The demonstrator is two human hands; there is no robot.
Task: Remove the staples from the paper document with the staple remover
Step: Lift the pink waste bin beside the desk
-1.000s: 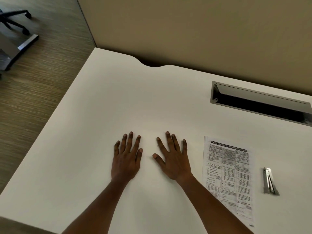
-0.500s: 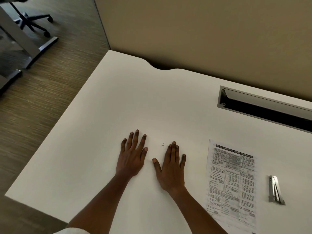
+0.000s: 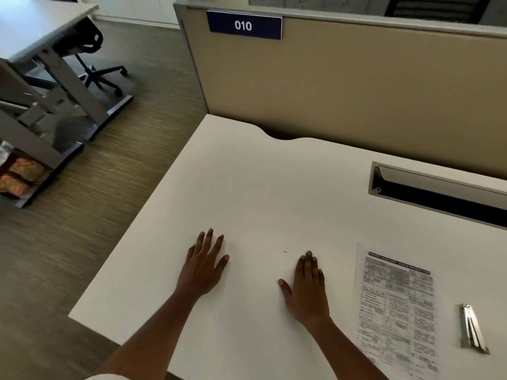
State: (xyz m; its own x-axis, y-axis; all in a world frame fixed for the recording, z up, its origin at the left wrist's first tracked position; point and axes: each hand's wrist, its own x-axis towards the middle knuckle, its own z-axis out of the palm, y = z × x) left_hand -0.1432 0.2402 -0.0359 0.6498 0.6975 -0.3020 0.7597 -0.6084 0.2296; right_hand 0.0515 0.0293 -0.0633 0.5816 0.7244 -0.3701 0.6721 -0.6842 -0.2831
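A printed paper document (image 3: pixel 396 311) lies flat on the white desk (image 3: pixel 274 187) at the lower right. To its right rests a metal staple remover (image 3: pixel 472 329), untouched. My left hand (image 3: pixel 204 263) lies palm down on the desk with fingers spread. Flat beside it, my right hand (image 3: pixel 308 289) has its fingers together, a short way left of the document. A tiny loose staple (image 3: pixel 286 251) sits on the desk just beyond my right fingertips. Both hands hold nothing.
A cable tray slot (image 3: pixel 439 193) is cut into the desk at the back right. A tan partition (image 3: pixel 343 91) with a "010" sign (image 3: pixel 243 25) stands behind the desk. Another desk (image 3: pixel 41 64) and an office chair (image 3: pixel 93 58) stand on the floor at left.
The camera has tilted up, showing the partition top and sign. My hands have drawn apart and back toward me; the right hand's fingers have closed together, uncovering the small staple.
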